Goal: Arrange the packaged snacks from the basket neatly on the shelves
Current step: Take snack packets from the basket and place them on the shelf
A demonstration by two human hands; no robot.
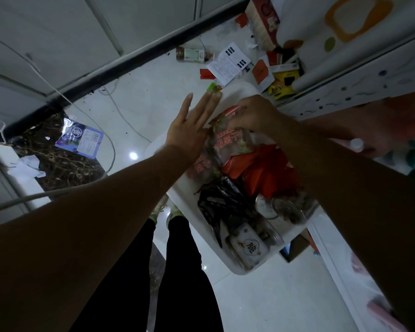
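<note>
Right hand pinched a clear snack bag — left hand flat, open beside it.
Bag lay atop the white basket; probably the pick-up step, next a lift to the shelf.

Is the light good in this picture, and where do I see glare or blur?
Head view: dim overall, forearms near the lens almost black; one glare spot on the floor; the wide lens skews the baseboard; the right hand holding the bag looks slightly soft; far right edge is blurred.
</note>
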